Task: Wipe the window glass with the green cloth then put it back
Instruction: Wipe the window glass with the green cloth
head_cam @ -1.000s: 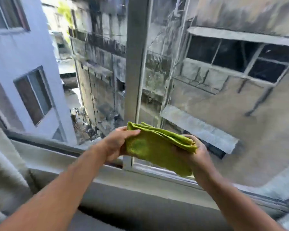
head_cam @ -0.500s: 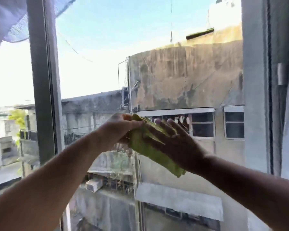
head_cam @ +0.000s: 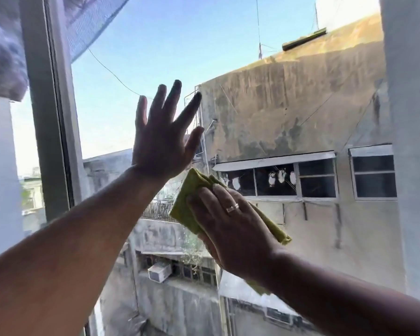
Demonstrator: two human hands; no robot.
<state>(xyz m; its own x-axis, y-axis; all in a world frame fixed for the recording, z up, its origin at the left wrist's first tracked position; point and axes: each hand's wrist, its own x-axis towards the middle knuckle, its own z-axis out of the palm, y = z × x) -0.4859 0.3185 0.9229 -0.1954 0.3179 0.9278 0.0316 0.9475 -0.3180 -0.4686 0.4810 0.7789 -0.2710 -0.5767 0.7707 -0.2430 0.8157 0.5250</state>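
green cloth (head_cam: 182, 210) under right hand (head_cam: 233, 229), seemingly flat

The left hand (head_cam: 160, 139) lets go of the green cloth (head_cam: 187, 204)
It has risen above the cloth with fingers spread, and the right hand (head_cam: 230, 229) alone now lies flat over the cloth against the window glass (head_cam: 155, 44).
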